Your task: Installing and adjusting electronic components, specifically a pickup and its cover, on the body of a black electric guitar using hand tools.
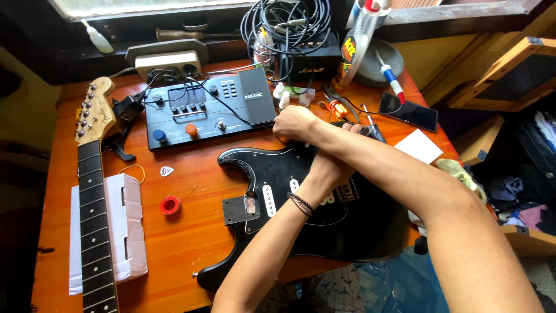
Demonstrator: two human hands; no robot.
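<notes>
Guitar body (278, 174): black, glossy, solid and likely heavy; lies flat at the near middle of the tabletop (185, 243); best gripped by its edges, since the finish looks slippery.
Left hand (330, 168): rests on the body; fingers hidden, state unclear.
Right hand (294, 123): crosses over at the far edge, fingers curled together.
Guitar neck (95, 214): detached, stiff wood, far left on a white box (130, 232).

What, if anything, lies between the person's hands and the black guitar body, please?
Nothing visible does. Both hands are already on the guitar body: the right hand at its upper edge, the left hand over the pickguard, with the forearms crossed.
</notes>
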